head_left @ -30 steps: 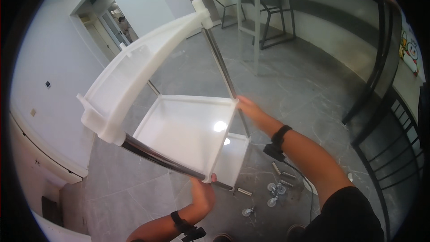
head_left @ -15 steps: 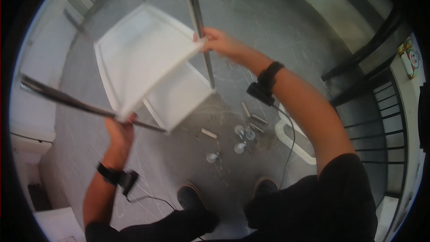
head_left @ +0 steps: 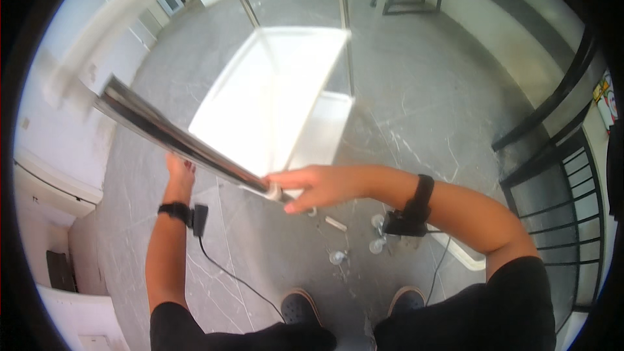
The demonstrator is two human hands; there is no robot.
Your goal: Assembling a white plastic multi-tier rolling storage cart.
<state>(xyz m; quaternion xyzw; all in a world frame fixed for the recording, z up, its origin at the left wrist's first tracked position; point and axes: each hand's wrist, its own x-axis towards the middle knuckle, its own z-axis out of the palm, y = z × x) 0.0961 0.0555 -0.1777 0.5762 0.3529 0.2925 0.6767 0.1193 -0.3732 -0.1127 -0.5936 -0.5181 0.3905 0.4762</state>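
Note:
A white tiered shelf rack (head_left: 260,104) with chrome poles is held tilted above the floor. Its nearest metal pole (head_left: 175,133) slants from upper left toward my right hand. My right hand (head_left: 318,185) is closed round the lower end of this pole, by a white collar at the shelf's near corner. Farther left, my left hand (head_left: 180,172) has curled fingers against the underside of the same pole; part of that grip is hidden behind it. A second white shelf (head_left: 322,127) shows beneath the first. At the upper left a white rack part (head_left: 110,26) is blurred.
Below the rack lie several clear caster wheels (head_left: 338,258) and a small pale strip (head_left: 336,223). A white frame-like piece (head_left: 465,253) lies at right, partly behind my arm. Black metal railing (head_left: 572,221) stands at far right, with pale cabinets (head_left: 52,182) at left.
The rack has turned and swung, bringing one pole across in front of me. My right hand has come nearer and left, from a farther corner to this pole's lower end.

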